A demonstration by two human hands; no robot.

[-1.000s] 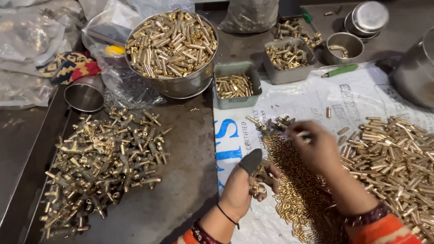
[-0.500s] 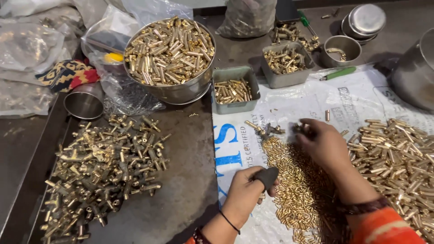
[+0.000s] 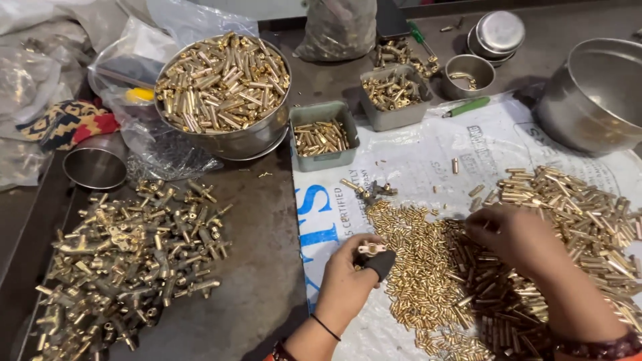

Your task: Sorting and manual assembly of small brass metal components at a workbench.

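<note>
- My left hand (image 3: 348,281) pinches a small brass fitting (image 3: 372,249) between thumb and fingers, just above a dark pad or tool (image 3: 382,265) that sits against the same hand; what that dark piece is, I cannot tell.
- My right hand (image 3: 518,237) lies palm down on the heap of small brass pins (image 3: 428,281), fingers curled at the left edge of the heap of longer brass tubes (image 3: 575,207). Whether those fingers grip a piece is hidden.
- Both heaps rest on the white printed sack (image 3: 414,160) spread over the dark metal table (image 3: 267,227).
- I judge the step to be assembly: one part held ready at the left, the right fetching its mate from the heap.
- The next move, as I read it, calls for a single pin picked cleanly, brought to the fitting and lined up with its opening, steady enough not to scatter the heap.
- Apart to the left lies a pile of larger brass valve bodies (image 3: 127,254); behind it stands a steel bowl of brass tubes (image 3: 224,83) and a small grey tray (image 3: 322,137) of pins.
</note>
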